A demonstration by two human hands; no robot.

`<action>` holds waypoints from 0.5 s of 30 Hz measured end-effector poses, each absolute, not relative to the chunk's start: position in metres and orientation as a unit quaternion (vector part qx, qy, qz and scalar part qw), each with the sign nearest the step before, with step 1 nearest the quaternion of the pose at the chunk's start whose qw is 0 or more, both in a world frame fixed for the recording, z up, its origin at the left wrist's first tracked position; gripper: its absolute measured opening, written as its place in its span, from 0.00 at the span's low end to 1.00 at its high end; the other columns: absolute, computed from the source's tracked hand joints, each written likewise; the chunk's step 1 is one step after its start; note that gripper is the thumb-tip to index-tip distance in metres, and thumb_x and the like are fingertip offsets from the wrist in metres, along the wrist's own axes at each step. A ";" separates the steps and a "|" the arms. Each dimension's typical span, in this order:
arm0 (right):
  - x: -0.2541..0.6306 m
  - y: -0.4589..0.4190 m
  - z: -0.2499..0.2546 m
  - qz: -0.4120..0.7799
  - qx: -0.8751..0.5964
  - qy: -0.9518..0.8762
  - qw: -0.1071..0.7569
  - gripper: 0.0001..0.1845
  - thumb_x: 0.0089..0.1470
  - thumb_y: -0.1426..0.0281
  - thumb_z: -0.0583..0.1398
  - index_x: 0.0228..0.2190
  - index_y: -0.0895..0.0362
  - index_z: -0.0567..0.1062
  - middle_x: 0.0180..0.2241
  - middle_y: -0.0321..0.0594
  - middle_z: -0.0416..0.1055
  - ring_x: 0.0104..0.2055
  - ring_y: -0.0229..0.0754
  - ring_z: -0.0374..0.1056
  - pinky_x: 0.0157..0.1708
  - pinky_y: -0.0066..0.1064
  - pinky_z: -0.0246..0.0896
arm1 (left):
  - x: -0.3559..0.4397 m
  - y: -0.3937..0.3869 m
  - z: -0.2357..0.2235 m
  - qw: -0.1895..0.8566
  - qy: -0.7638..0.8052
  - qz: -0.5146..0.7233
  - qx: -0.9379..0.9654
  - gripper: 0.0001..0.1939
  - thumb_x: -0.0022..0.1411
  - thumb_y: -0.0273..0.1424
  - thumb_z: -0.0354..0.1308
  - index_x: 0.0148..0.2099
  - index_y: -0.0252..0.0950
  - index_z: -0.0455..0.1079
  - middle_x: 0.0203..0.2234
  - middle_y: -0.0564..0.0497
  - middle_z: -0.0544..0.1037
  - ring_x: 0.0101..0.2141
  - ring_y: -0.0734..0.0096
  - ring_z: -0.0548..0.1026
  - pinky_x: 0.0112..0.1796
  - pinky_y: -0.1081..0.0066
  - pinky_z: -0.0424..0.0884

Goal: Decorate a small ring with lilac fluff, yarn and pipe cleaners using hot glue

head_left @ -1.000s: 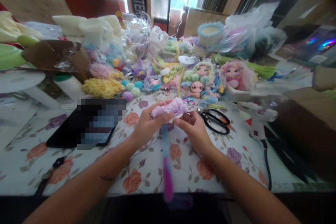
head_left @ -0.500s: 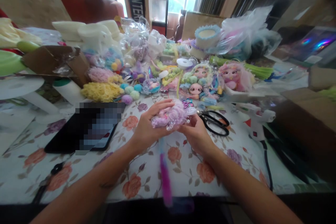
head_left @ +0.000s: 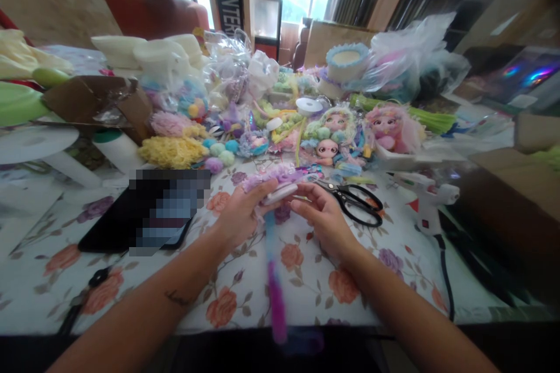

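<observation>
Ornament [head_left: 272,175] has rotated, white disc [head_left: 282,192] exposed; left hand [head_left: 240,217] pinches it, right hand [head_left: 328,218] part-spread; slack pinch could drop it.

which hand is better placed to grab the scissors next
Probably the right hand: the scissors lie close beside it, while the left hand is farther away and holds the lilac frilly piece.

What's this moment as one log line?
Left grip: holding lilac ruffle with white disc | Right grip: near disc, contact unclear | Black scissors: beside right grip
</observation>
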State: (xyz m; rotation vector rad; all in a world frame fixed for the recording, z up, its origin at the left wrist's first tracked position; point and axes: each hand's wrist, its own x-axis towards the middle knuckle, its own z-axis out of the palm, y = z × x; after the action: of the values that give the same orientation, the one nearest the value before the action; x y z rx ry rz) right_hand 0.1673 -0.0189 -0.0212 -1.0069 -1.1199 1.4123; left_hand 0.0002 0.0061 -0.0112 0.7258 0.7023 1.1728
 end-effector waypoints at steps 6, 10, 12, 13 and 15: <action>0.200 -0.032 -0.014 0.474 -0.500 -0.558 0.463 0.22 0.50 0.59 0.68 0.46 0.53 0.76 0.51 0.44 0.76 0.51 0.49 0.74 0.52 0.44 0.69 | -0.005 0.012 -0.011 0.727 0.297 0.553 0.278 0.12 0.48 0.35 0.74 0.29 0.34 0.76 0.26 0.53 0.80 0.33 0.64 0.80 0.45 0.56 0.78; 0.256 -0.062 -0.018 0.091 -0.682 -0.479 0.545 0.18 0.53 0.57 0.65 0.40 0.56 0.80 0.39 0.46 0.78 0.42 0.52 0.75 0.51 0.49 0.67 | -0.008 0.013 -0.009 0.706 0.298 0.554 0.326 0.15 0.46 0.37 0.75 0.30 0.33 0.77 0.28 0.50 0.81 0.36 0.62 0.80 0.44 0.58 0.78; 0.285 -0.077 -0.022 -0.074 -0.733 -0.380 0.559 0.21 0.54 0.57 0.64 0.43 0.59 0.78 0.40 0.50 0.76 0.41 0.54 0.74 0.48 0.49 0.68 | -0.009 0.013 -0.009 0.693 0.304 0.544 0.362 0.15 0.48 0.38 0.74 0.33 0.33 0.79 0.30 0.49 0.81 0.35 0.64 0.79 0.41 0.63 0.78; 0.299 -0.082 -0.023 -0.115 -0.745 -0.357 0.551 0.23 0.54 0.59 0.63 0.46 0.61 0.77 0.42 0.53 0.75 0.42 0.54 0.73 0.47 0.48 0.68 | -0.009 0.013 -0.009 0.686 0.311 0.540 0.375 0.14 0.49 0.38 0.74 0.33 0.34 0.80 0.29 0.50 0.81 0.32 0.67 0.78 0.38 0.66 0.77; 0.325 -0.087 -0.025 -0.149 -0.768 -0.361 0.507 0.26 0.53 0.61 0.63 0.50 0.64 0.74 0.45 0.56 0.73 0.44 0.56 0.72 0.48 0.47 0.67 | -0.009 0.013 -0.010 0.673 0.322 0.531 0.402 0.13 0.50 0.38 0.73 0.33 0.35 0.80 0.27 0.52 0.80 0.28 0.71 0.76 0.33 0.71 0.75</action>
State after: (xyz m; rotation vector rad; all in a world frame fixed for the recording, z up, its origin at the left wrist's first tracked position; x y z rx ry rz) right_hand 0.3252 -0.0869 -0.0253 -1.8526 -0.8700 -0.3594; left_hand -0.0085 0.0131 -0.0095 0.9058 0.7256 1.1945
